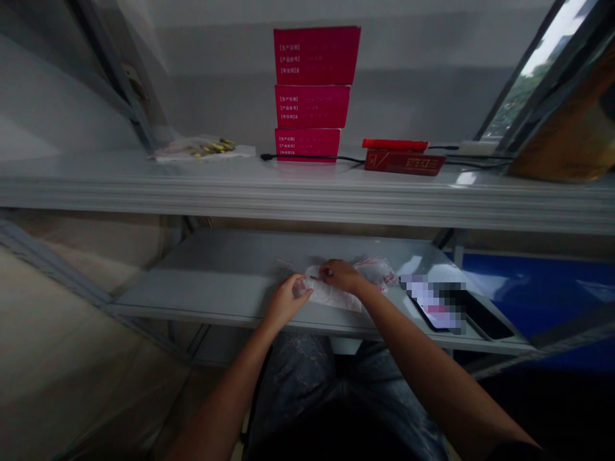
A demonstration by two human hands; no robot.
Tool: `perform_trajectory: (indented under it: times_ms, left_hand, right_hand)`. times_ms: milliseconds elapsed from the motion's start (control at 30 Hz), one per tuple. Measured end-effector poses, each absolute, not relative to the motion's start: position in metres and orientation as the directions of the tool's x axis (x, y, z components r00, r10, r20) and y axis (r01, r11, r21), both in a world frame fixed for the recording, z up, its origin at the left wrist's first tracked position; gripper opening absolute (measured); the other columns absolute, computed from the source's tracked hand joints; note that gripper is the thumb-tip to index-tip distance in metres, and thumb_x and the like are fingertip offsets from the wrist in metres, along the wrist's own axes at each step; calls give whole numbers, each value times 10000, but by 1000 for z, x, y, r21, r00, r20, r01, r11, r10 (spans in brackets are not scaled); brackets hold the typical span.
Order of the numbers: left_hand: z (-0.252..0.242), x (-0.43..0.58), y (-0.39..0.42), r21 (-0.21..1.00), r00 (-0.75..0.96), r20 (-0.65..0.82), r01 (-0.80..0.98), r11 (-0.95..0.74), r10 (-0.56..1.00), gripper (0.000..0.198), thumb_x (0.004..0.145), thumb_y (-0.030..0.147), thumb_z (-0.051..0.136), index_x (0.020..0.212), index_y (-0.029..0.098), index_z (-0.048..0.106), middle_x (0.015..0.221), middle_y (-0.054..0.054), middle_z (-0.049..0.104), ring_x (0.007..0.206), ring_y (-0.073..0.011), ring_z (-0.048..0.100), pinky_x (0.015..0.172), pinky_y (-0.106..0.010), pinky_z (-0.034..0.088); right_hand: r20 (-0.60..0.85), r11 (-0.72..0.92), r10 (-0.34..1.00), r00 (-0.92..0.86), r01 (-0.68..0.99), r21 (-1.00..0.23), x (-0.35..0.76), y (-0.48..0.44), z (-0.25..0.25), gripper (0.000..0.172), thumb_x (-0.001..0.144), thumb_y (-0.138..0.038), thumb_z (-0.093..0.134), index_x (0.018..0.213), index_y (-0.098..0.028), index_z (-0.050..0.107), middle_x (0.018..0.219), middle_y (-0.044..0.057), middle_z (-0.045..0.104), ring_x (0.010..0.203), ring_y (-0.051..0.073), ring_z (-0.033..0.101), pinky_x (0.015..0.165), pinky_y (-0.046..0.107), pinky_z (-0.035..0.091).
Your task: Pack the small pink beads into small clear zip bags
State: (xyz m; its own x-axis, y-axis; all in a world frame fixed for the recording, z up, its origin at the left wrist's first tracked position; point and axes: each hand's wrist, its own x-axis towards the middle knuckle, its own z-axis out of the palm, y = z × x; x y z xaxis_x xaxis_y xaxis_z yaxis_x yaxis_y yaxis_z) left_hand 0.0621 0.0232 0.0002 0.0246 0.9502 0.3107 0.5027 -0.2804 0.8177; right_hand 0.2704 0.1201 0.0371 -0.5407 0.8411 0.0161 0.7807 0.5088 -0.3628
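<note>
My left hand [284,299] is curled around a small clear plastic item [301,287], perhaps a little bag or cup; its exact kind is too small to tell. Just to the right, my right hand [342,276] has its fingers pinched together over a white sheet or flat bag [339,298] on the lower shelf. A short dark reddish sliver shows by those fingertips, but what they grip is not clear. Close behind the right wrist lies a pile of clear plastic bags [377,271] with red edges.
The grey lower shelf [230,269] carries a phone-like object [432,307] and a dark flat one [487,317] at right. On the upper shelf are stacked magenta boxes [314,56], a red box [404,162], a black cable [327,157] and brass-coloured pieces [214,147] on plastic.
</note>
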Motion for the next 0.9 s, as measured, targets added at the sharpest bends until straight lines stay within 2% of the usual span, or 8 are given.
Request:
perform_trajectory:
  times_ms: [167, 267, 367, 433, 567, 700, 800, 900]
  left_hand:
    - [1, 62, 24, 861, 10, 315, 419, -289, 949, 277, 830, 361, 738, 1072, 241, 676, 975, -39, 742, 909, -220, 696, 864, -333, 526]
    - [2, 61, 28, 898, -10, 313, 329, -293, 950, 281, 828, 362, 736, 1061, 217, 675, 959, -47, 734, 920, -214, 697, 892, -336, 527]
    - [5, 61, 34, 933, -18, 287, 231, -275, 958, 306, 816, 374, 744, 1057, 199, 676, 961, -63, 733, 928, -213, 692, 895, -343, 529]
    - [9, 64, 39, 947, -3, 279, 168, -275, 960, 335, 800, 388, 759, 1058, 189, 683, 985, -76, 735, 941, -216, 686, 901, -347, 526]
    - [18, 72, 44, 974, 38, 222, 35, -224, 974, 398, 728, 410, 830, 1024, 173, 706, 1022, -92, 745, 968, -228, 685, 917, -353, 520]
    - [20, 75, 42, 976, 76, 68, -211, -51, 995, 460, 744, 489, 819, 1062, 175, 712, 934, -80, 746, 852, -206, 697, 840, -334, 533]
    - [18, 72, 40, 915, 103, -29, -399, 68, 994, 431, 765, 515, 779, 1027, 180, 712, 818, -52, 718, 728, -178, 675, 730, -301, 529]
    - [16, 69, 38, 874, 99, -79, -472, 117, 992, 411, 768, 515, 760, 988, 173, 701, 794, -42, 704, 704, -173, 667, 669, -278, 513]
  right_hand:
    - [57, 504, 850, -523, 777, -377, 272, 121, 44, 275, 884, -90, 621, 1087, -168, 789, 1162, 134, 772, 1050, 257, 711, 933, 294, 487]
    - [176, 449, 887, -426, 713, -538, 274, 119, 52, 272, 863, -79, 595, 1046, -163, 778, 1121, 123, 773, 985, 219, 712, 910, 278, 500]
    - [279, 414, 905, -320, 521, -746, 271, 110, 64, 227, 870, -167, 574, 1009, -158, 753, 1026, 101, 768, 872, 192, 701, 805, 275, 528]
    - [327, 446, 884, -335, 391, -805, 265, 100, 74, 233, 863, -217, 570, 1009, -156, 741, 994, 87, 758, 820, 180, 685, 739, 270, 528]
    - [332, 541, 794, -508, 345, -767, 255, 86, 93, 217, 841, -214, 614, 1006, -170, 748, 960, 56, 761, 747, 152, 666, 696, 248, 511]
    - [413, 544, 837, -360, 467, -697, 264, 90, 93, 174, 901, -206, 595, 978, -168, 747, 969, 66, 775, 831, 176, 698, 782, 267, 518]
    - [316, 496, 867, -386, 612, -616, 278, 95, 77, 180, 934, -180, 590, 988, -169, 761, 1000, 84, 789, 895, 197, 712, 848, 281, 512]
    - [176, 466, 882, -438, 749, -472, 287, 95, 58, 209, 946, -150, 604, 1063, -179, 775, 1107, 99, 787, 993, 215, 709, 926, 282, 488]
